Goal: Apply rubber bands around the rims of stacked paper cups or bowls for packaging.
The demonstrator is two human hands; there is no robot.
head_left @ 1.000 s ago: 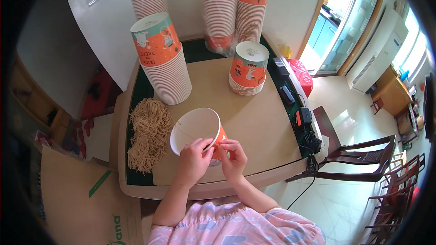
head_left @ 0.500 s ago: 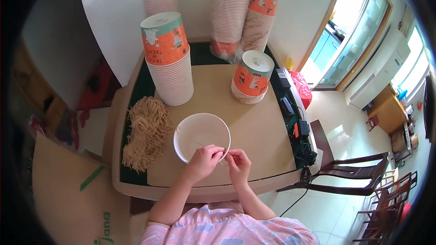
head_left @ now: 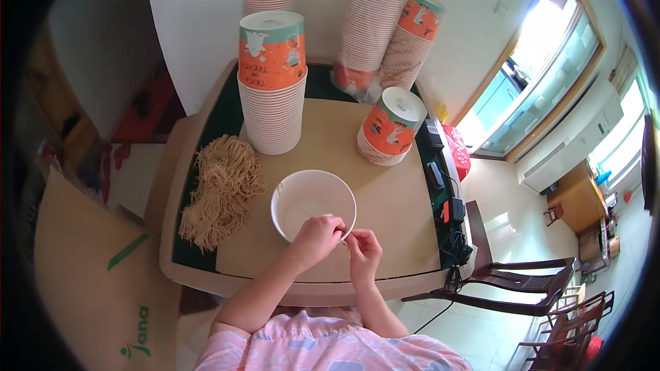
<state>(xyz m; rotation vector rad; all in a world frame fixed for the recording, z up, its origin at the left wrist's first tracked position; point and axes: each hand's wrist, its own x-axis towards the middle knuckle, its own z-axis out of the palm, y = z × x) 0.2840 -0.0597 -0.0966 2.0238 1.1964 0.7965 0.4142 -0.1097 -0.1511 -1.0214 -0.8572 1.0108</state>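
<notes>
A white paper bucket stands mouth up near the table's front edge. A thin pale string shows inside it, and a bit of string hangs at its left rim. My left hand reaches over the near side, its fingers pinched together at the right rim. Just outside that rim, my right hand pinches too, fingertips almost meeting the left ones. The strand between my fingertips is mostly hidden. Left of the bucket lies a loose bundle of beige strings.
Behind the bucket rises a tall stack of upturned orange-and-green buckets; a shorter stack stands right. Bagged stacks line the wall. Power adapters and cables run along the right edge. A dark chair is at right, a cardboard box at left.
The view has shifted and tilted slightly, so the table appears turned. Both hands stay at the bucket's right rim, with only slight finger movement.
</notes>
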